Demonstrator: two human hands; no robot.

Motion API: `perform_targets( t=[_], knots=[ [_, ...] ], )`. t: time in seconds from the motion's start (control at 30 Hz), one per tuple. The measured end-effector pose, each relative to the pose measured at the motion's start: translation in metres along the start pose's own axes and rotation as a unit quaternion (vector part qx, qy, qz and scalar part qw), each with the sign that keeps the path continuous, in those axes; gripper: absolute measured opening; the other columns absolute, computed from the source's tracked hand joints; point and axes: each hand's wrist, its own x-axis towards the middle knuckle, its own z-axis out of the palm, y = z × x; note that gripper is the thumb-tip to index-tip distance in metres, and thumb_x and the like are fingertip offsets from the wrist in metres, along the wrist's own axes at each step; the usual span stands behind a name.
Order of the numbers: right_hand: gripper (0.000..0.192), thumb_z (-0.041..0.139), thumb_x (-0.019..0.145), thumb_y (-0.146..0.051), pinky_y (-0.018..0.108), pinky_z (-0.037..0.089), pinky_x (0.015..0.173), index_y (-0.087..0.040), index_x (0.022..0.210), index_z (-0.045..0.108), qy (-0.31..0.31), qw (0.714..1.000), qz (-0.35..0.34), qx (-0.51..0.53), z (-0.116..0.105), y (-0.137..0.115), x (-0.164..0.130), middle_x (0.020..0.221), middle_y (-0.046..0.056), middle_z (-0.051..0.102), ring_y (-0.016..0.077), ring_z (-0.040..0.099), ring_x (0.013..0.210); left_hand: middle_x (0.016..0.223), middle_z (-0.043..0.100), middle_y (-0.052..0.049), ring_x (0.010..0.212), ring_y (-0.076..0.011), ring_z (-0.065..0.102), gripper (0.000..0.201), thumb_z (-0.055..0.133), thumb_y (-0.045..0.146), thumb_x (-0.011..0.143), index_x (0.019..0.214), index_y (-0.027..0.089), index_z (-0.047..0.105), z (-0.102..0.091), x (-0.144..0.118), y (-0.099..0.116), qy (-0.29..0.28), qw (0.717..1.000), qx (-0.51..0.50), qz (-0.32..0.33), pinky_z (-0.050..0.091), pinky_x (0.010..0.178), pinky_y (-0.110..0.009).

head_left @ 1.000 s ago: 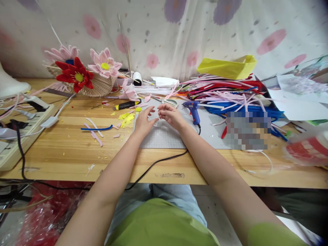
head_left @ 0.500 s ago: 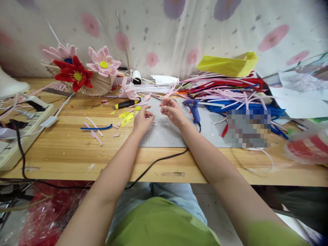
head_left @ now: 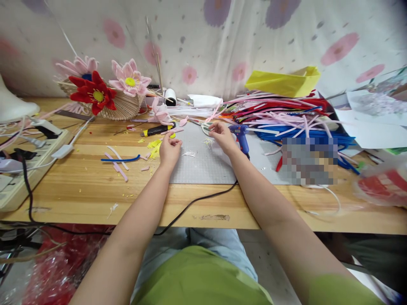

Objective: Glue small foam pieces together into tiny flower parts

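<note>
A flower-printed cloth (head_left: 254, 38) hangs behind the wooden desk (head_left: 79, 186), which carries a grey cutting mat (head_left: 203, 165), a heap of coloured pipe cleaners (head_left: 286, 114), a blue glue gun (head_left: 240, 133) and finished flowers (head_left: 101, 87). Both forearms reach out over the mat, hands apart. The left hand (head_left: 169, 150) pinches a small pink piece (head_left: 171, 134) at the mat's left edge, while the right hand (head_left: 222, 136) curls, fingertips closed, on scissors (head_left: 205, 125) just beside the glue gun.
</note>
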Motion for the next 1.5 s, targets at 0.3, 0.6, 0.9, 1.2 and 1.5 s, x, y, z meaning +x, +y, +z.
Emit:
perform_targets(
  t=[0.3,0.6,0.9,1.2,1.5],
  knots=[
    [0.030,0.055,0.067,-0.014,0.025,0.044,0.058,-0.024,0.094,0.050,0.035,0.999,0.014,-0.001,0.000,0.004,-0.003,0.105,0.002,0.051,0.0080,0.053,0.065,0.076,0.067,0.000,0.068,-0.0145,0.058,0.037,0.064,0.024,0.070,0.106,0.023,0.057,0.003,-0.001,-0.001,-0.038,0.996,0.076,0.008,0.044,0.075,-0.031],
    [0.028,0.055,0.068,-0.014,0.038,0.042,0.086,-0.024,0.094,0.055,-0.070,0.983,-0.087,-0.148,0.013,0.002,-0.019,0.090,0.003,0.060,0.0198,0.054,0.093,0.088,0.072,-0.003,0.095,-0.0198,0.064,0.043,0.056,0.015,0.073,0.115,0.024,0.060,0.006,0.000,0.002,-0.068,0.990,0.118,0.031,0.043,0.090,-0.036],
    [0.024,0.049,0.070,-0.012,0.030,0.041,0.072,-0.021,0.091,0.056,-0.102,0.977,-0.094,-0.160,0.032,-0.005,-0.028,0.076,0.000,0.051,0.0141,0.049,0.071,0.090,0.072,-0.007,0.094,-0.0189,0.065,0.043,0.060,0.013,0.070,0.112,0.019,0.060,0.003,0.001,0.000,-0.081,0.996,0.043,0.020,0.044,0.094,-0.037],
    [0.034,0.063,0.069,-0.032,0.031,0.046,0.073,-0.023,0.098,0.049,-0.118,0.991,-0.062,-0.031,0.048,-0.009,-0.028,0.084,0.000,0.062,0.0130,0.057,0.071,0.079,0.069,-0.003,0.072,-0.0136,0.066,0.041,0.069,0.016,0.064,0.103,0.016,0.057,0.012,-0.006,0.014,-0.067,0.982,-0.157,-0.076,0.052,0.077,-0.031],
    [0.019,0.059,0.071,-0.020,0.030,0.046,0.073,-0.023,0.089,0.051,-0.109,0.990,-0.060,-0.063,0.048,-0.014,-0.031,0.077,-0.001,0.064,0.0134,0.059,0.070,0.083,0.070,-0.006,0.070,-0.0157,0.068,0.039,0.067,0.023,0.068,0.105,0.016,0.057,0.007,-0.009,0.022,-0.093,0.981,-0.143,-0.093,0.051,0.058,-0.024]
  ],
)
